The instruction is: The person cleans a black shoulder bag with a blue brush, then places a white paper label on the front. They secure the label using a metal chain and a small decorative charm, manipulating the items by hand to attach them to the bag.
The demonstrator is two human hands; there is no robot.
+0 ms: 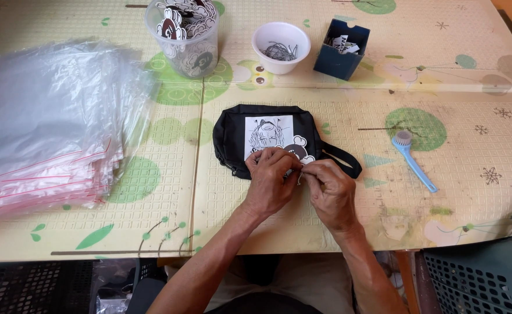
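A small black pouch [232, 136] with a strap lies flat on the patterned table mat [337, 221], near the middle of the table. A white card with a black line drawing [267, 132] is set on its front, and a round black-and-white cut-out tag [300, 150] sits at the card's lower right corner, touching the pouch.

The left hand [270, 177] is laid over the pouch's lower edge, its fingers curled and pinched together at the tag. The right hand [332, 192] is brought up against it from the right, thumb and forefinger closed on a small thin metal piece, probably a pin or clip [299, 177], held between the two hands. What exactly the left fingertips grip cannot be told, since they are hidden behind the knuckles.

A thick stack of clear zip bags with red seal lines [52, 128] is spread at the far left. Along the far edge are found a clear plastic tub of black-and-white cut-outs [183, 40], a white bowl of metal pins [281, 46] and a dark blue box of small cards [342, 49]. A light blue brush [413, 163] lies well apart to the right of the pouch. A grey-green crate [482, 273] is seen at the lower right.
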